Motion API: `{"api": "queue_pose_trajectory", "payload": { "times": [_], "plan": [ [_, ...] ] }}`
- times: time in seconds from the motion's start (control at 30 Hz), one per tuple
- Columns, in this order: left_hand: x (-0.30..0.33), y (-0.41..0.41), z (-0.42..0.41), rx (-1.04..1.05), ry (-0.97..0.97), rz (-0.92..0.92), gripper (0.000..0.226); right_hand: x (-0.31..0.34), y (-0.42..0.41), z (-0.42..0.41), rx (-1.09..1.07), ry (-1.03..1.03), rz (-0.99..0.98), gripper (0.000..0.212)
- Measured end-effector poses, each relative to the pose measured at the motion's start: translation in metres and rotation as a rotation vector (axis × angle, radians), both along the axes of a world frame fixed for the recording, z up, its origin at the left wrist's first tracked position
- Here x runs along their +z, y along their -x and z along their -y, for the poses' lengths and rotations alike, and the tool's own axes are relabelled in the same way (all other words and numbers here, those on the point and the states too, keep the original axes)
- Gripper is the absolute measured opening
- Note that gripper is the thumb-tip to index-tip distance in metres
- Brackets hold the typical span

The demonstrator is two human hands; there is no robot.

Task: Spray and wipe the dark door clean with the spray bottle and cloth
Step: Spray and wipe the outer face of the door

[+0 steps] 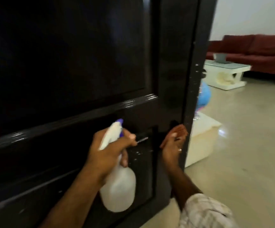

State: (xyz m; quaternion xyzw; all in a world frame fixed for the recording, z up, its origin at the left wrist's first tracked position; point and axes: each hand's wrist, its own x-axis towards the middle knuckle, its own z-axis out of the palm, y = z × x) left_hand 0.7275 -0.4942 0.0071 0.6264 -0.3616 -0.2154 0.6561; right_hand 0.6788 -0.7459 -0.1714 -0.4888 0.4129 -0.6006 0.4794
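Left hand (110,150) grips the spray bottle (118,186) at its neck, fingers curled round under the white head, one finger forward where the trigger should sit; the purple nozzle tip (119,121) points at the dark door (84,63). Bottle hangs just in front of the lower panel, close to the surface, not touching as far as I can tell.

Right hand (173,142) lies with straight fingers flat against the door's free edge, palm turned to me, a ring (180,149) on one finger. It holds nothing. I see no cloth anywhere.

Handling notes: bottle is translucent plastic, rounded belly. I judge it light and slightly squashy; fill level is not readable. Belly would be slippery if wet, so the neck is the right place to hold it. The door is stiff and glossy and stands ajar, so I expect it to swing under wiping pressure; bracing at the edge makes sense. White specks near the lower panel corner (140,152) look like the spots to treat.

Beyond the door: a red sofa (256,50), a white table (227,73), pale floor (248,145).
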Motion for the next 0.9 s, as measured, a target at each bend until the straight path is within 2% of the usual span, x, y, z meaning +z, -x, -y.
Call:
{"api": "queue_pose_trajectory", "payload": {
  "times": [0.03, 0.07, 0.17, 0.23, 0.33, 0.4, 0.47, 0.53, 0.6, 0.63, 0.73, 0.8, 0.87, 0.9],
  "plan": [
    [0.004, 0.01, 0.01, -0.047, 0.001, -0.001, 0.018, 0.014, 0.01, 0.005, -0.036, -0.055, 0.003, 0.098],
    [0.004, 0.007, 0.004, -0.033, -0.025, 0.02, 0.017, 0.037, 0.008, -0.001, -0.068, -0.02, -0.05, 0.096],
    [0.009, 0.008, 0.009, -0.049, -0.096, 0.03, 0.014, 0.117, 0.008, -0.008, -0.104, 0.275, -0.175, 0.088],
    [0.011, 0.007, 0.012, -0.07, -0.077, 0.036, 0.015, 0.152, 0.009, -0.009, -0.108, 0.456, -0.177, 0.08],
    [0.013, 0.006, 0.013, -0.019, -0.072, 0.013, 0.015, 0.119, 0.013, -0.003, -0.095, 0.591, -0.233, 0.066],
    [0.012, 0.007, 0.011, -0.019, -0.083, 0.011, 0.015, 0.061, 0.018, -0.011, -0.047, 0.475, -0.252, 0.067],
    [0.01, 0.007, 0.008, -0.023, -0.091, 0.025, 0.015, 0.012, 0.022, -0.031, 0.072, 0.2, -0.236, 0.077],
    [0.007, 0.007, 0.006, -0.03, -0.085, 0.029, 0.015, 0.008, 0.023, -0.043, 0.138, -0.101, -0.188, 0.075],
    [0.005, 0.008, 0.005, -0.032, -0.079, 0.032, 0.015, 0.038, 0.017, -0.041, 0.1, -0.185, -0.124, 0.074],
    [0.005, 0.009, 0.004, -0.032, -0.077, 0.03, 0.015, 0.065, 0.015, -0.042, 0.067, -0.129, -0.118, 0.075],
    [0.003, 0.009, -0.001, -0.032, -0.087, 0.023, 0.015, 0.136, 0.009, -0.047, 0.048, 0.38, -0.176, 0.067],
    [0.001, 0.008, -0.005, -0.023, -0.092, 0.026, 0.014, 0.152, 0.006, -0.038, 0.011, 0.614, -0.226, 0.063],
    [-0.003, 0.007, -0.011, -0.002, -0.098, 0.026, 0.013, 0.132, 0.006, -0.03, -0.036, 0.661, -0.256, 0.063],
    [-0.005, 0.006, -0.013, 0.008, -0.101, 0.029, 0.013, 0.105, 0.004, -0.026, -0.039, 0.613, -0.253, 0.064]
  ]
}}
